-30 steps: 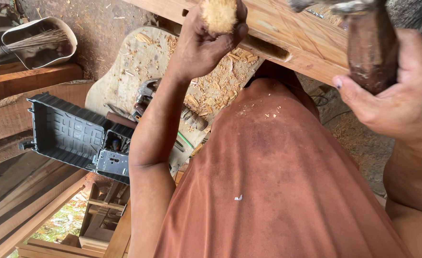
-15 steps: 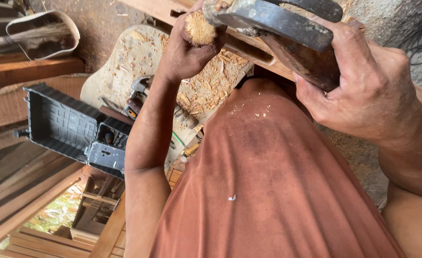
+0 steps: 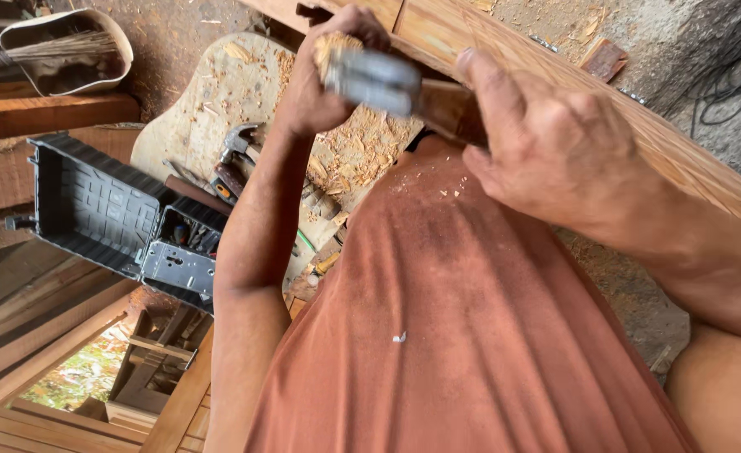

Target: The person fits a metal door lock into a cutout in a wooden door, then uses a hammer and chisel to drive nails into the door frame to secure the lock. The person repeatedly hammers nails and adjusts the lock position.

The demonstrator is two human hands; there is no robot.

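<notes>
My left hand (image 3: 324,84) is shut around a chisel's wooden handle (image 3: 330,44), whose frayed top pokes out above my fingers. The chisel is set against a long pale wooden beam (image 3: 572,92) running across the top right. My right hand (image 3: 555,147) grips the brown handle (image 3: 442,109) of a hammer. Its grey metal head (image 3: 372,80) is blurred and lies right against the chisel's top and my left fingers. My rust-coloured shirt (image 3: 471,335) fills the lower middle and hides the chisel's blade.
An open black tool case (image 3: 93,210) lies at the left. A claw hammer (image 3: 238,138) rests on a wood slab (image 3: 211,92) strewn with shavings. A basket with a broom (image 3: 60,50) is at top left. Planks lie at bottom left, black cables (image 3: 722,75) at top right.
My right hand has swung the hammer down and leftwards from beside the beam onto the chisel's top. My left hand has kept its grip on the chisel.
</notes>
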